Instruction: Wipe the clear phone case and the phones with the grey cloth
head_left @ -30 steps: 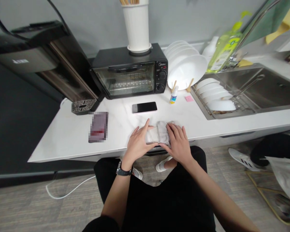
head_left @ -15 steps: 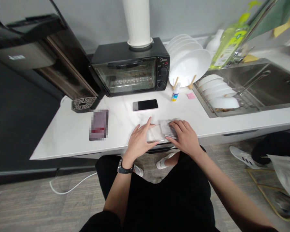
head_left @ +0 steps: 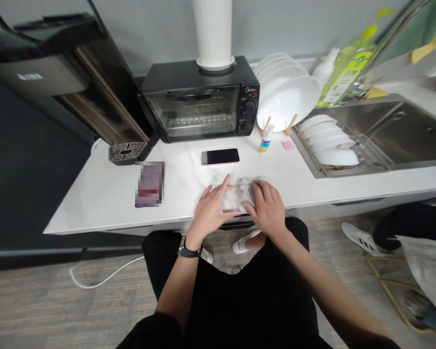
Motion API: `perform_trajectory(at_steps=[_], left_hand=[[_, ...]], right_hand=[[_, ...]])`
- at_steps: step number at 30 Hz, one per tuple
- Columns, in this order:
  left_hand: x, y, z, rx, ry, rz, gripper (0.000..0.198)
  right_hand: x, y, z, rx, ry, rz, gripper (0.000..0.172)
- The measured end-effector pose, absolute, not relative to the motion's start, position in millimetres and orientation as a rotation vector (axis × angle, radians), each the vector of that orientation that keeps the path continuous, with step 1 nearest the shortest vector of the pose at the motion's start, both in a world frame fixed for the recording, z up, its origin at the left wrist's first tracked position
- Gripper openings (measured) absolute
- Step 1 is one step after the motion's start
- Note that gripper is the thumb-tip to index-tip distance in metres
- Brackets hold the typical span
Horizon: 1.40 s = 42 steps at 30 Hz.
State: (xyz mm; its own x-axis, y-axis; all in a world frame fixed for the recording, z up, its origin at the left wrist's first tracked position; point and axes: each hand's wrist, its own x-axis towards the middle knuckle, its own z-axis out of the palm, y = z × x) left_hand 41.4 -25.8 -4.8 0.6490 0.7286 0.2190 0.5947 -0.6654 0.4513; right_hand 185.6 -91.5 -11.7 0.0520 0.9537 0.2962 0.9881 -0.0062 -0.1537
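A small pale folded cloth (head_left: 238,196) lies near the front edge of the white counter (head_left: 105,201). My left hand (head_left: 212,211) rests on its left part, fingers stretched flat and pressing down. My right hand (head_left: 267,206) covers its right part with curled fingers gripping the fabric. Both hands meet over the cloth, which is mostly hidden beneath them.
A black phone (head_left: 220,156) lies behind the cloth, a dark booklet (head_left: 150,183) to the left. Behind stand a toaster oven (head_left: 199,104), a coffee machine (head_left: 80,87), stacked white plates (head_left: 287,94), a small bottle (head_left: 265,140) and a sink rack with bowls (head_left: 330,143). Another person's shoe (head_left: 361,237) shows at right.
My right hand slid leftward over the cloth toward my left hand, bunching the fabric into a smaller shape. My left hand stayed pressed on it.
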Motion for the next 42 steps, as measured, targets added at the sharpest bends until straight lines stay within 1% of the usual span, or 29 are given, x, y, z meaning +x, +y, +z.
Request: perform_trajectory(at_steps=[5, 10, 12, 15, 18, 21, 23, 26, 29, 32, 35, 38, 40, 42], left_hand=[[36.6, -25.1, -5.5, 2.539, 1.042, 0.484, 0.079], [39.7, -25.5, -3.8, 2.522, 1.088, 0.441, 0.083], [40.8, -25.3, -3.8, 2.515, 1.111, 0.428, 0.083], [40.2, -25.1, -4.2, 2.516, 1.124, 0.414, 0.079], [40.1, -24.9, -3.7, 2.514, 1.090, 0.424, 0.077], [42.3, -24.5, -3.0, 2.493, 1.078, 0.443, 0.084], [43.5, -24.2, -2.7, 2.481, 1.087, 0.445, 0.086], [43.1, -24.5, -2.5, 2.480, 1.075, 0.412, 0.083], [42.5, -25.2, -1.8, 2.495, 1.062, 0.391, 0.083], [44.0, -25.3, -1.1, 2.514, 1.083, 0.388, 0.085], [44.7, -24.9, -1.1, 2.540, 1.083, 0.364, 0.082], [43.5, -25.1, -0.7, 2.559, 1.067, 0.353, 0.082], [43.4, -25.6, -0.2, 2.557, 1.069, 0.364, 0.081], [44.3, -25.9, 0.0, 2.556, 1.072, 0.385, 0.080]], right_hand=[[164.0, -103.2, -10.3, -1.745, -2.206, -0.029, 0.056], [194.7, -94.3, -3.6, -1.900, -2.080, -0.101, 0.053], [190.7, -92.5, -2.0, -1.881, -2.103, -0.103, 0.056], [178.0, -95.3, -0.2, -1.730, -2.254, -0.034, 0.063], [185.2, -99.5, 1.5, -1.692, -2.310, -0.005, 0.060], [199.6, -100.1, 1.6, -1.866, -2.160, -0.084, 0.055], [197.1, -99.4, 1.1, -1.906, -2.113, -0.110, 0.057], [181.1, -98.5, 0.5, -1.728, -2.266, -0.030, 0.065], [182.0, -97.7, 1.0, -1.611, -2.364, 0.029, 0.062], [197.9, -96.6, 0.7, -1.815, -2.188, -0.051, 0.058], [197.0, -97.3, -0.4, -1.891, -2.110, -0.091, 0.064], [188.3, -98.7, -1.0, -1.723, -2.280, -0.027, 0.072], [192.7, -97.7, -0.9, -1.718, -2.290, -0.029, 0.068], [201.6, -95.2, -1.0, -1.847, -2.163, -0.093, 0.060]])
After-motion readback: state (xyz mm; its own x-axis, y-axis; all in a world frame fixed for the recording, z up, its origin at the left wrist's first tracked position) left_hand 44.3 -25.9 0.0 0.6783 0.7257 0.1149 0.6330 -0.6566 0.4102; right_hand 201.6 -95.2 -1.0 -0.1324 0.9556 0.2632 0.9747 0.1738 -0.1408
